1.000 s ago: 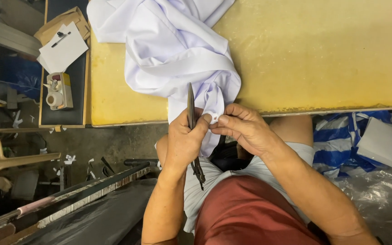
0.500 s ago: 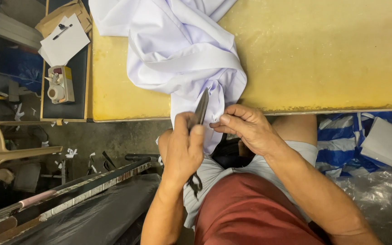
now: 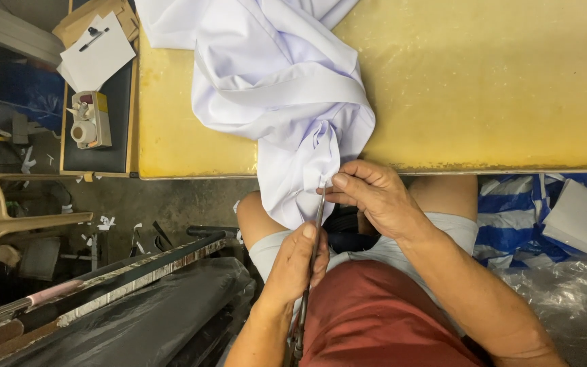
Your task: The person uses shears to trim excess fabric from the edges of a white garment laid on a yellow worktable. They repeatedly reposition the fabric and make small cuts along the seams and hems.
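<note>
White cloth (image 3: 280,88) pinched in right hand (image 3: 375,197) grip, left hand (image 3: 293,261) clenched around scissors (image 3: 310,265)

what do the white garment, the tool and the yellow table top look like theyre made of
White garment: thin woven cloth, matte, judging by its soft folds. Long thin tool in the left hand: probably metal, dark grey with a dull sheen. Yellow table top: hard and smooth, likely laminate or painted board, worn and stained at the edge.

Two hands (image 3: 293,261), one white garment (image 3: 280,88), one pair of scissors (image 3: 310,272), one yellow table (image 3: 484,81), one clipboard (image 3: 96,58).
</note>
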